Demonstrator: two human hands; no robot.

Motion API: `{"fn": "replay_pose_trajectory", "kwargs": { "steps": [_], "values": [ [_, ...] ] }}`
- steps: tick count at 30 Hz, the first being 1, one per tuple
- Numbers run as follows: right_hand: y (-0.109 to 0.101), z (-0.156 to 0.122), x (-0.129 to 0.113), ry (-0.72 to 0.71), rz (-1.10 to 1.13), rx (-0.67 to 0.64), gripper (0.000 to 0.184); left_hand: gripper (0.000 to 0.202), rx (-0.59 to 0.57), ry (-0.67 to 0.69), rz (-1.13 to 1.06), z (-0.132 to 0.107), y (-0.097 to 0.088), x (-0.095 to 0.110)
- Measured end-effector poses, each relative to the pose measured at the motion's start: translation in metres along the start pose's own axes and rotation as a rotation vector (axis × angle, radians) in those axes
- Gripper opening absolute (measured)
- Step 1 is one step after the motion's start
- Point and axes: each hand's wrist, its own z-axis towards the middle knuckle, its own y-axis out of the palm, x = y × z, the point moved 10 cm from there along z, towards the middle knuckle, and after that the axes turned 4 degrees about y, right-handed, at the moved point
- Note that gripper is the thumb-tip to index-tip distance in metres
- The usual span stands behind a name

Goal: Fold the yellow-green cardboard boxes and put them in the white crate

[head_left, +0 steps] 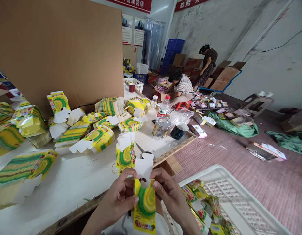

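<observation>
A small yellow carton (pixel 146 204) with a green swirl stands upright between my hands, its white end flap raised at the top. My left hand (pixel 122 194) grips the carton's left side, thumb on the front face. On the other side, my right hand (pixel 166 191) pinches the upper right edge near the flap. Just beyond lies another yellow carton (pixel 125 155) with white flaps, on the table. Scissors (pixel 141 148) rest beside it, partly hidden by the raised flap.
Stacks of flat yellow cartons (pixel 25 176) cover the white table (pixel 74 173). A dark mug (pixel 179 131), a clear jar (pixel 161 127) and a bottle (pixel 163 107) stand near its right edge. A white basket (pixel 239 189) at my right holds cartons. Two people work farther back.
</observation>
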Motion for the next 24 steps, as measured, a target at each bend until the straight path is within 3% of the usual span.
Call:
{"fn": "replay_pose_trajectory", "kwargs": {
  "steps": [3,6,8,11,14,16,21,24],
  "values": [
    [-0.004,0.000,-0.003,-0.009,-0.034,0.028,0.030,0.041,-0.035,0.005,-0.026,0.000,0.004,-0.001],
    [-0.006,0.001,-0.006,-0.024,-0.058,0.039,0.031,0.070,-0.047,0.036,-0.069,0.002,0.005,-0.001],
    [-0.005,0.001,-0.007,-0.036,-0.071,0.028,0.034,0.077,-0.045,0.025,-0.086,0.002,0.005,-0.004],
    [-0.010,0.001,-0.009,-0.077,-0.102,0.072,0.034,0.062,-0.028,-0.011,-0.075,0.003,0.002,-0.009],
    [-0.034,-0.005,-0.015,-0.159,-0.076,0.313,0.027,0.047,0.059,0.014,-0.004,0.005,-0.004,-0.005],
    [-0.043,-0.009,-0.016,-0.176,-0.022,0.398,0.031,0.042,0.118,0.031,0.089,0.007,-0.007,-0.003],
    [-0.016,0.001,0.001,0.023,-0.188,0.155,0.037,0.046,0.126,0.016,0.229,0.009,-0.003,-0.005],
    [-0.016,0.004,0.003,0.036,-0.342,0.187,0.030,0.048,0.114,0.009,0.241,0.008,-0.003,-0.007]
  ]
}}
